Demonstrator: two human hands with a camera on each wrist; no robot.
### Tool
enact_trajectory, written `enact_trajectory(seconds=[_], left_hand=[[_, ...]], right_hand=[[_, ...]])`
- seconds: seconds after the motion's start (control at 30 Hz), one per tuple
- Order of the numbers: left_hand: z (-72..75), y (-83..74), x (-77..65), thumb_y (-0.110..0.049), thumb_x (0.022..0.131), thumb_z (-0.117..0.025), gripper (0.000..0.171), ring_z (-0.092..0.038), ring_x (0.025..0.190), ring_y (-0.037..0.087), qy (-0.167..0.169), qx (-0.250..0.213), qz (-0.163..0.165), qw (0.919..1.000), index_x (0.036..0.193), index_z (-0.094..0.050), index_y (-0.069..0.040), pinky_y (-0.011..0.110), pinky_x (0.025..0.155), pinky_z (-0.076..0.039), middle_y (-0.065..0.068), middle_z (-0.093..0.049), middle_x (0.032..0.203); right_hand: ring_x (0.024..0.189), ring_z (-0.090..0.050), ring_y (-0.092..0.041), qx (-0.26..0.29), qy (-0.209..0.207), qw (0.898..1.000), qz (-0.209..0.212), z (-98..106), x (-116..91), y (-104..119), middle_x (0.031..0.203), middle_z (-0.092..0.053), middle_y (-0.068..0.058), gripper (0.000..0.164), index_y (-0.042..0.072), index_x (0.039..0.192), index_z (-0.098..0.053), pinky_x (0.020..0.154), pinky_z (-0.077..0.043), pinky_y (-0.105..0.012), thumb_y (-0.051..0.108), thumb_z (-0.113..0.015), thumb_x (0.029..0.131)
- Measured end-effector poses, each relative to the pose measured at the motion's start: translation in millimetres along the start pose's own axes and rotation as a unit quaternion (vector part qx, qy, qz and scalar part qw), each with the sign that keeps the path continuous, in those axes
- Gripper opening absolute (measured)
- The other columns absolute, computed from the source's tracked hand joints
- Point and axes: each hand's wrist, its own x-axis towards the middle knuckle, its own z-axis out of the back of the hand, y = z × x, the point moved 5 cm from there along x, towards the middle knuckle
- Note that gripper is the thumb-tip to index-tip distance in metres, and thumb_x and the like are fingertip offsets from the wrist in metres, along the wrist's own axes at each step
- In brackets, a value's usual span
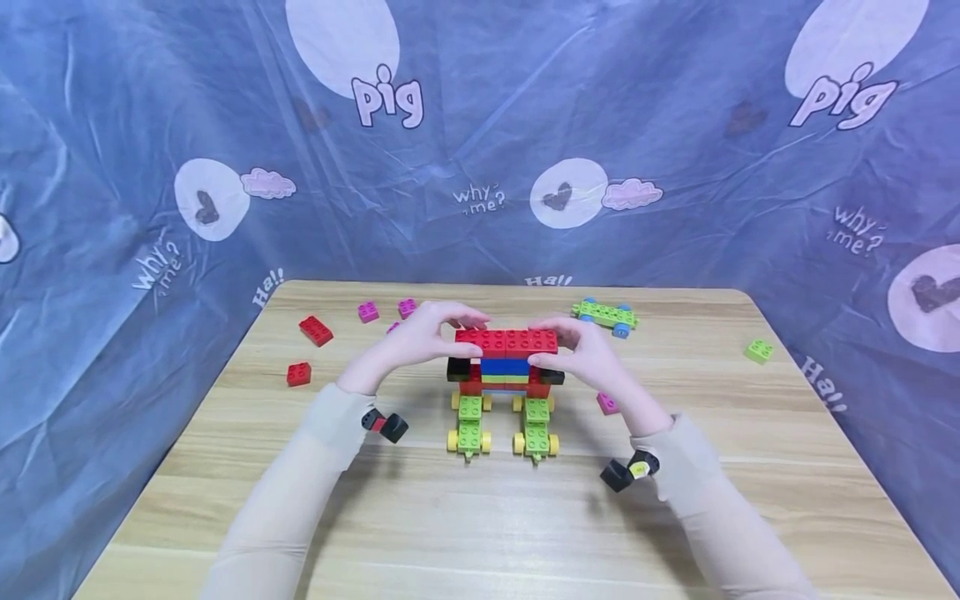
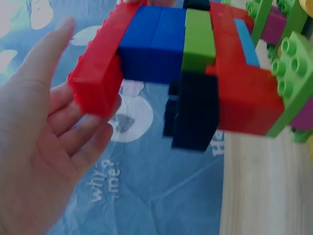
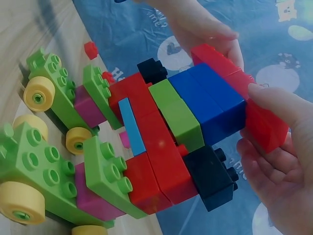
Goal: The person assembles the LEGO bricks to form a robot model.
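A built figure of toy building bricks stands mid-table, with red bricks (image 1: 506, 340) across its top. Below them are blue bricks (image 3: 210, 98), lime bricks (image 3: 178, 115), more red bricks and a black brick (image 2: 195, 110) at each side. Two lime wheeled bases (image 1: 470, 433) with yellow wheels carry it. My right hand (image 3: 281, 161) pinches the right end of the top red row, thumb in front and fingers behind. Around the left end is my left hand (image 2: 54, 127); its thumb stands off the red brick, and its fingers reach behind it, loosely extended.
A lime wheeled base (image 1: 607, 314) with blue wheels lies at the back right. Loose red bricks (image 1: 315, 331) and magenta bricks (image 1: 368, 312) lie at the left. A magenta brick (image 1: 607, 403) is beside the right wrist, and a lime brick (image 1: 758, 350) lies far right.
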Motion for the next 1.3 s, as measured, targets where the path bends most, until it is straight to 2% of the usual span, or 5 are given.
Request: enact_trajectory(seconds=[0.17,0.3,0.43,0.73,1.3], left_hand=[[21.0,5.1,-7.6,-0.015,0.085,-0.073,0.037,-0.066,0.099,0.022,-0.040,0.011,-0.013,0.9991,0.119,-0.066,-0.002,0.041,0.086,-0.052,0.010,-0.071,0.109],[40.3,18.1,-16.4,-0.017,0.088,-0.070,0.030,-0.066,0.095,0.021,-0.076,0.008,0.034,0.9965,0.116,-0.068,-0.005,0.039,0.076,-0.053,0.009,-0.072,0.107],[58.1,37.5,-25.4,-0.016,0.088,-0.070,0.028,-0.066,0.093,0.022,-0.115,0.016,0.063,0.9913,0.114,-0.069,-0.005,0.041,0.084,-0.052,0.010,-0.072,0.104],[92.0,87.9,-53.7,-0.010,0.088,-0.068,0.030,-0.063,0.102,0.032,-0.235,0.061,0.122,0.9623,0.116,-0.066,0.000,0.047,0.089,-0.047,0.019,-0.070,0.107],[102.0,158.7,-118.0,-0.007,0.086,-0.070,0.049,-0.051,0.115,0.041,-0.229,0.086,0.221,0.9440,0.129,-0.054,0.006,0.054,0.094,-0.042,0.027,-0.056,0.126]], right_hand=[[0.100,-0.066,-0.022,0.021,-0.003,1.000,-0.002,-2,-2,-1,0.117,-0.067,-0.013,0.049,0.006,0.125,-0.062,0.085,-0.054,-0.030,0.018,-0.079,0.080],[0.095,-0.067,-0.017,0.043,-0.002,0.999,-0.001,-4,-2,-3,0.114,-0.068,-0.015,0.049,0.005,0.125,-0.061,0.081,-0.055,-0.025,0.016,-0.079,0.080],[0.097,-0.067,-0.018,0.059,0.000,0.998,-0.008,-6,-3,-5,0.116,-0.067,-0.015,0.049,0.005,0.125,-0.061,0.082,-0.055,-0.026,0.015,-0.078,0.080],[0.101,-0.066,-0.021,0.072,-0.004,0.997,-0.023,-8,-3,-6,0.117,-0.068,-0.014,0.047,0.006,0.124,-0.062,0.085,-0.054,-0.028,0.015,-0.078,0.080],[0.097,-0.066,-0.018,0.067,-0.001,0.997,-0.024,-7,-4,-7,0.114,-0.068,-0.015,0.048,0.005,0.124,-0.061,0.083,-0.055,-0.027,0.017,-0.078,0.081]])
